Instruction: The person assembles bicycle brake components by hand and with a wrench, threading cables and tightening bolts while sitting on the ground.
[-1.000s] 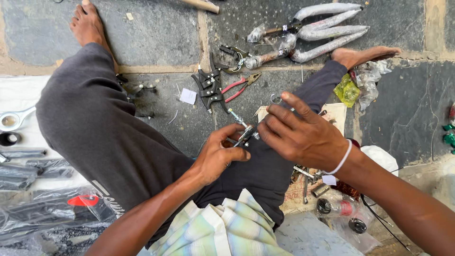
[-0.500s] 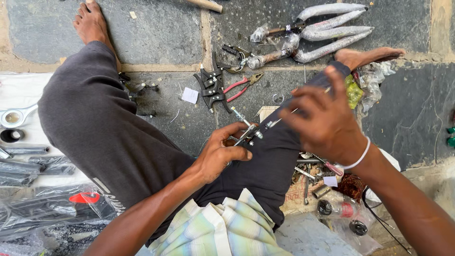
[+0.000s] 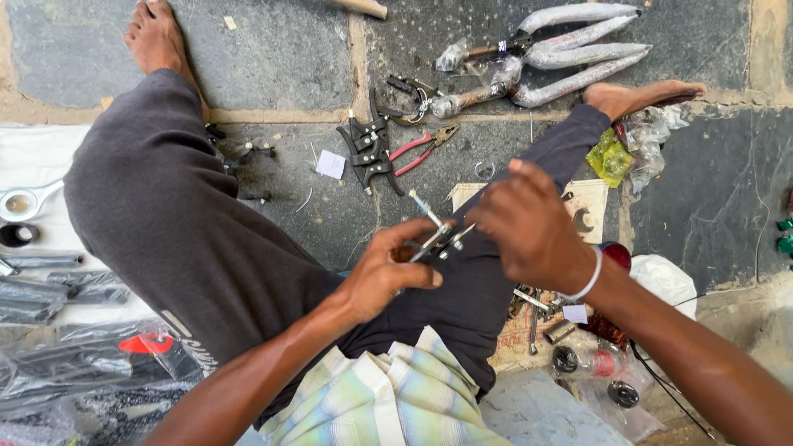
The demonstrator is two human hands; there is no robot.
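I sit on a stone floor with both legs in dark trousers spread out. My left hand [image 3: 382, 277] grips a small metal bracket part [image 3: 436, 239] with a thin rod sticking up and to the left. My right hand [image 3: 533, 225] hovers just right of it, fingers curled, fingertips touching the part's right end. A white band circles the right wrist.
Red-handled pliers [image 3: 420, 149] and black brake parts [image 3: 369, 149] lie on the floor ahead. Plastic-wrapped chrome parts [image 3: 562, 49] lie farther off. Bagged black parts [image 3: 58, 363] and a spanner [image 3: 21, 202] sit at left. Small hardware and a bottle [image 3: 578, 359] rest at right.
My right hand has come down from a raised position and returned to the metal part. My left hand has kept its hold nearly still.
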